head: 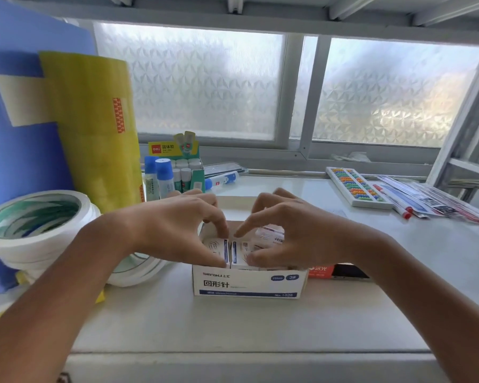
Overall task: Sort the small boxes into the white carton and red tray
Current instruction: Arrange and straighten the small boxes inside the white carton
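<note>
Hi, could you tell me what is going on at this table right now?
A person is packing small boxes into an open white carton on the table. The left hand and right hand each pinch a box in the carton's front row. A red tray peeks out behind the carton, its contents hidden.

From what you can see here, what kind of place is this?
Probably a stationery shop's shelf or stockroom by a window. A display box of glue sticks, stacked tape rolls, an abacus and a white carton of small boxes suggest goods for sale.
</note>
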